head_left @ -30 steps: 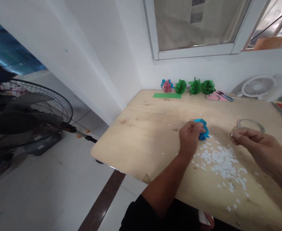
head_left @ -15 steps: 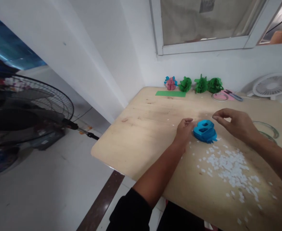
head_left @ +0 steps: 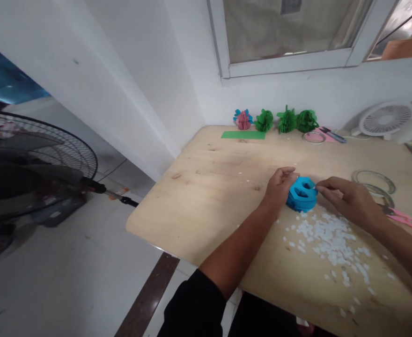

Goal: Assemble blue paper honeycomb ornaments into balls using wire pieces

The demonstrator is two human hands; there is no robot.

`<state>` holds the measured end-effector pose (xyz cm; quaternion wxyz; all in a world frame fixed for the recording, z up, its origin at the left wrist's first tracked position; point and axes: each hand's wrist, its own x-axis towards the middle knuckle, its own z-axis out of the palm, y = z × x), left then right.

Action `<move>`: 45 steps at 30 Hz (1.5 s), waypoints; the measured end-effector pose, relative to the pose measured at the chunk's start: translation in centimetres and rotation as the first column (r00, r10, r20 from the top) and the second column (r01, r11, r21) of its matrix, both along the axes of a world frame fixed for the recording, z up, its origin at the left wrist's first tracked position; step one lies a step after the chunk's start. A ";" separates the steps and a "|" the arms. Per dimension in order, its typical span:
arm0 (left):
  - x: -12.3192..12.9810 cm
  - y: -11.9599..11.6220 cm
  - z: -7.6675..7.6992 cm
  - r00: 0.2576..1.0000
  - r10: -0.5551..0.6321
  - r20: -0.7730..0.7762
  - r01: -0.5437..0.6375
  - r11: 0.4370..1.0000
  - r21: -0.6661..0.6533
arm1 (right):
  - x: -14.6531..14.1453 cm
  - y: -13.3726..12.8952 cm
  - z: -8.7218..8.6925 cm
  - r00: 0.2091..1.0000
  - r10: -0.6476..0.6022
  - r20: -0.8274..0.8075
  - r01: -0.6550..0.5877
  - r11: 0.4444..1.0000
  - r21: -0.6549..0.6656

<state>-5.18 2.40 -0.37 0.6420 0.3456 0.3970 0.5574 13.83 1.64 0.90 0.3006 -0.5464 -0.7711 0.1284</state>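
A blue folded-paper ornament (head_left: 302, 200) with openings in its top stands on the wooden table. Curled round its left side, the fingers of my left hand (head_left: 279, 186) hold it. At its right edge my right hand (head_left: 348, 197) has thumb and forefinger pinched together. A pale speck shows at those fingertips, too small to make out. Just in front of the ornament, many small white pieces (head_left: 332, 238) lie scattered over the table.
Along the wall stand green paper ornaments (head_left: 287, 120) and a pink-and-blue one (head_left: 243, 120), behind a green strip (head_left: 243, 135). Tape rolls (head_left: 373, 181), pink-handled scissors (head_left: 408, 221) and a small white fan (head_left: 386, 119) are at right. A black floor fan (head_left: 44, 150) stands left of the table (head_left: 192, 196).
My right hand has come in from above right to the ornament's right edge. The ornament has turned slightly in my left hand. The view has shifted, uncovering the pink-handled scissors.
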 end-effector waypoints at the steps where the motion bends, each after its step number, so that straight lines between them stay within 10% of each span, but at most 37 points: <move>1: 0.2 -0.1 0.1 1.000 -0.026 -0.017 0.026 0.999 0.021 | 0.2 -0.7 -0.1 1.000 -0.002 -0.016 0.001 1.000 -0.026; 7: 1.1 -0.1 -0.6 0.979 -0.121 -0.164 0.147 0.978 0.151 | 1.1 -3.8 -0.3 0.998 -0.042 -0.046 0.039 0.996 -0.076; 11: 1.4 -0.2 -1.5 0.964 -0.139 -0.225 0.186 0.961 0.203 | 1.3 -3.4 -0.5 0.999 -0.045 -0.001 0.045 0.983 0.179; 20: 1.2 -0.4 -2.4 0.967 -0.150 -0.207 0.204 0.941 0.270 | 1.1 -2.1 -0.5 0.946 -0.020 0.325 -0.218 0.704 0.676; 45: 1.2 -0.7 -2.9 0.936 -0.171 -0.307 0.276 0.899 0.340 | 2.2 -2.6 -0.9 0.950 -0.022 0.312 -0.214 0.681 0.701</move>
